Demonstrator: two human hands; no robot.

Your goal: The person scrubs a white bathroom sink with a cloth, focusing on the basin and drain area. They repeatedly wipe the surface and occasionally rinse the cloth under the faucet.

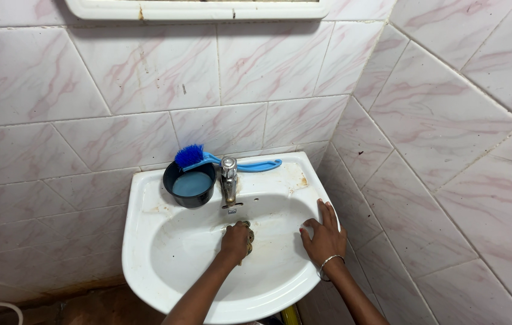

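A white wall-mounted sink (pixel 147 241) fills the lower middle of the head view; its bowl carries brown stains. My left hand (pixel 235 241) is inside the bowl, closed around a dark greenish scrub pad (pixel 248 232) pressed against the back wall, just under the chrome tap (pixel 229 179). My right hand (pixel 324 236) lies flat with spread fingers on the sink's right rim, a thin bracelet on the wrist.
A dark round cup (pixel 191 185) with pale liquid stands on the rim left of the tap. A blue long-handled brush (pixel 232 161) lies across the cup and back ledge. Pink-veined tiled walls close in behind and at right. A white-framed mirror edge (pixel 195 9) hangs above.
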